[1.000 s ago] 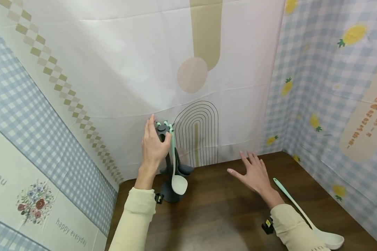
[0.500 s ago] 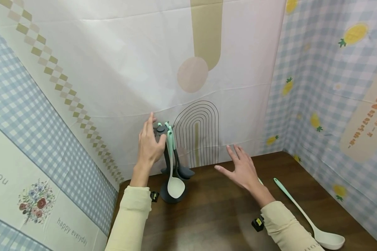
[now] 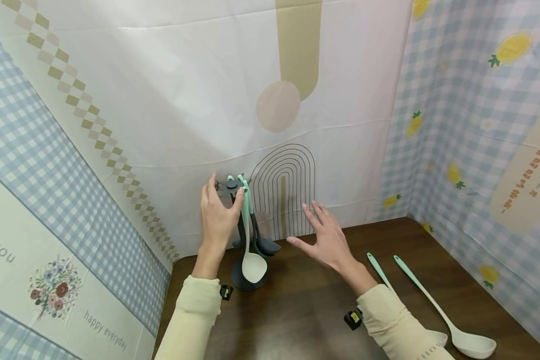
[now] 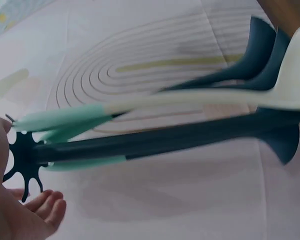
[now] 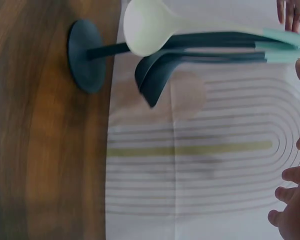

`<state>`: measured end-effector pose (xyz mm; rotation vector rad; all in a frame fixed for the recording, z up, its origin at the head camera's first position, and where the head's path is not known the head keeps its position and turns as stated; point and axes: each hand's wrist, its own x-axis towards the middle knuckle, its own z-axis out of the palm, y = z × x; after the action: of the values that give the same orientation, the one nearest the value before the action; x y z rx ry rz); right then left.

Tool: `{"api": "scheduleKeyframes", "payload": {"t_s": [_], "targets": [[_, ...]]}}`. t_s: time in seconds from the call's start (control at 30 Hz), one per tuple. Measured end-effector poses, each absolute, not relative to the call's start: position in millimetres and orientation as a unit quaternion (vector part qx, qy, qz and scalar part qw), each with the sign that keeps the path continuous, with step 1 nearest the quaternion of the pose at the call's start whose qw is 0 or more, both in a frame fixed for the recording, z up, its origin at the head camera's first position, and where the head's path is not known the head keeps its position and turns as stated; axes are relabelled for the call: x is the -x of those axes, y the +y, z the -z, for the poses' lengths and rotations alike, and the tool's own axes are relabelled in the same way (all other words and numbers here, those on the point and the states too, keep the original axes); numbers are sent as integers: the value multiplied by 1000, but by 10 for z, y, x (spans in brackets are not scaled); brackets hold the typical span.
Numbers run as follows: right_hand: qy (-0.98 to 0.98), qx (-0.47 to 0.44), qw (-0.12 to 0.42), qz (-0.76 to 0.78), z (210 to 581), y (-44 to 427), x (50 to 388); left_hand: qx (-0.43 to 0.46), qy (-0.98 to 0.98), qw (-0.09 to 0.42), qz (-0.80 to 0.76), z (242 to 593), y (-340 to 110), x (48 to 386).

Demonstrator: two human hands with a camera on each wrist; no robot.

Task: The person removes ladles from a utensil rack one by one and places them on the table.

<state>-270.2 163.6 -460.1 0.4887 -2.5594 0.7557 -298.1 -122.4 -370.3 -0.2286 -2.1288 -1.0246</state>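
A dark utensil stand (image 3: 231,186) with a spoked top carries several hanging utensils by mint-green handles. At its front hangs a cream ladle (image 3: 254,267); behind that are dark-headed utensils (image 3: 267,246). My left hand (image 3: 218,212) is at the stand's top, thumb by the cream ladle's handle and fingers on the far left side. In the left wrist view its fingers (image 4: 50,207) lie loosely bent beside the spokes (image 4: 25,155). My right hand (image 3: 328,242) hovers to the right of the stand, fingers spread, holding nothing.
Two more cream utensils with mint handles lie on the brown wooden table (image 3: 297,310) at the right: a ladle (image 3: 472,345) and another (image 3: 378,267) partly under the right forearm. Patterned cloth walls (image 3: 198,90) rise behind and at both sides.
The right hand has moved left toward the stand, uncovering the second cream utensil's handle. The hanging cream ladle first shifted left, then slightly right, while the left hand stayed at the stand's top.
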Motion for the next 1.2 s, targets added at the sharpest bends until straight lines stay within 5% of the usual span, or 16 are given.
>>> {"api": "scheduleKeyframes", "payload": {"t_s": [1.2], "targets": [[-857,-273,250,-357,4236,817,2594,90,-830,407,370,3817,-1334,3149]]}}
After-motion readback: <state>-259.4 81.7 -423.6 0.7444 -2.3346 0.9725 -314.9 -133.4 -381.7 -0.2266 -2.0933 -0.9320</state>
